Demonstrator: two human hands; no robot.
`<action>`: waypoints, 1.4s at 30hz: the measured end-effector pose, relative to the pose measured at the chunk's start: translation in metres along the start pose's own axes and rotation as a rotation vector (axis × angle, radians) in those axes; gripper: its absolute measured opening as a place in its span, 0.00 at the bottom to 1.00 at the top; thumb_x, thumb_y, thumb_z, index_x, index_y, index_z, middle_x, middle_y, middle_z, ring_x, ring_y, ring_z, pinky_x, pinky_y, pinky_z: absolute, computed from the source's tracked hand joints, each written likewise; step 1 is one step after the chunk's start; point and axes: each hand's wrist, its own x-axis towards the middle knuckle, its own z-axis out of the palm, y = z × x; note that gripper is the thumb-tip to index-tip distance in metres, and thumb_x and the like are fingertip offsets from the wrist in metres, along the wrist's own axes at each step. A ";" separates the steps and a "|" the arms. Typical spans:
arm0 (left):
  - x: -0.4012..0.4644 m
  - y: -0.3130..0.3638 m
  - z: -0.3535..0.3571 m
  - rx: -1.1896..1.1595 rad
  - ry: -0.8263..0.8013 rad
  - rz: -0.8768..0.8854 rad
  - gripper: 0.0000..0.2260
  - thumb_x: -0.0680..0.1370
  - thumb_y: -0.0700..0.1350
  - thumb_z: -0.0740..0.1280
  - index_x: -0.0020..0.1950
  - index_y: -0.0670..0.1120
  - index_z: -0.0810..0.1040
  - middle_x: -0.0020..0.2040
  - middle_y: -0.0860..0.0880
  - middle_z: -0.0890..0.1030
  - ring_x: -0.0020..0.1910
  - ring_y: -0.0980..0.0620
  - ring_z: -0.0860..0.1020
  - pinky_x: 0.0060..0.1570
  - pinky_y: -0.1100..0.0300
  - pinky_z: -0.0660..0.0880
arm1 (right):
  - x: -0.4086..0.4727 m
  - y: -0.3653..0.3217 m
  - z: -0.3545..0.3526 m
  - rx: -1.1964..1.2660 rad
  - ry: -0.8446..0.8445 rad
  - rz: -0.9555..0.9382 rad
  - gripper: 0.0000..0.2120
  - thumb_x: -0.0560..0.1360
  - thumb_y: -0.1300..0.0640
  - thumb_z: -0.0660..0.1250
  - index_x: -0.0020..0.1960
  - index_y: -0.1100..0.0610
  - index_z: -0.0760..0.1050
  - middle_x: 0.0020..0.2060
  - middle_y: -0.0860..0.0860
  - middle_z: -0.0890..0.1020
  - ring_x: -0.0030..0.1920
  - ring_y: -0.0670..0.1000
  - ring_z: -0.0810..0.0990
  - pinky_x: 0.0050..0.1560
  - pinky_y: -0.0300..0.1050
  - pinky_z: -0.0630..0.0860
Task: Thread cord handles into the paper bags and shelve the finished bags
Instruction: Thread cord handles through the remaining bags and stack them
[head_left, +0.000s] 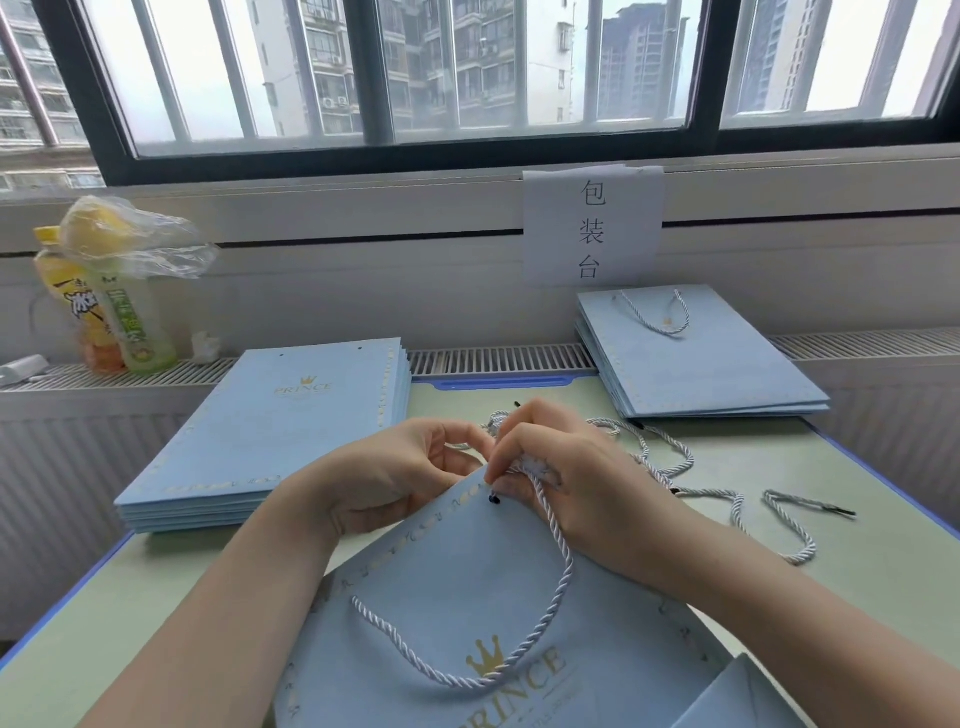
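Observation:
A light blue paper bag (457, 587) with a gold crown print lies flat in front of me. A white twisted cord handle (563, 582) loops across its face, one end entering a hole near the top edge. My right hand (566, 473) pinches that cord at the bag's rim. My left hand (400, 473) holds the top corner of the bag, fingers curled round the edge. A stack of unthreaded bags (270, 436) lies at the left. A smaller stack of bags with cords (696, 358) rests at the back right.
Loose white cords (727, 499) with black tips lie on the green table (883, 561) to the right. Two drink bottles (114, 317) under a plastic bag stand on the radiator ledge at the far left. A paper sign (592, 228) hangs below the window.

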 end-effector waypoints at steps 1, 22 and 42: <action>0.000 0.000 0.001 0.011 0.029 -0.004 0.12 0.68 0.32 0.70 0.50 0.40 0.78 0.45 0.38 0.82 0.35 0.46 0.82 0.35 0.57 0.79 | 0.000 0.001 0.001 0.001 -0.004 0.005 0.02 0.74 0.54 0.68 0.47 0.51 0.78 0.48 0.43 0.72 0.50 0.43 0.72 0.51 0.28 0.65; 0.004 0.006 0.015 0.581 0.375 0.019 0.09 0.77 0.51 0.66 0.44 0.46 0.79 0.36 0.50 0.79 0.32 0.57 0.73 0.35 0.64 0.70 | 0.004 0.005 -0.016 0.175 0.312 0.278 0.06 0.80 0.61 0.61 0.46 0.56 0.76 0.28 0.40 0.74 0.31 0.42 0.69 0.34 0.35 0.65; 0.009 -0.001 -0.002 0.882 0.591 0.172 0.11 0.77 0.47 0.68 0.37 0.44 0.76 0.29 0.55 0.72 0.28 0.59 0.68 0.33 0.62 0.65 | 0.000 -0.031 -0.030 0.460 -0.281 0.205 0.16 0.76 0.50 0.60 0.31 0.51 0.73 0.25 0.48 0.65 0.27 0.48 0.62 0.29 0.40 0.60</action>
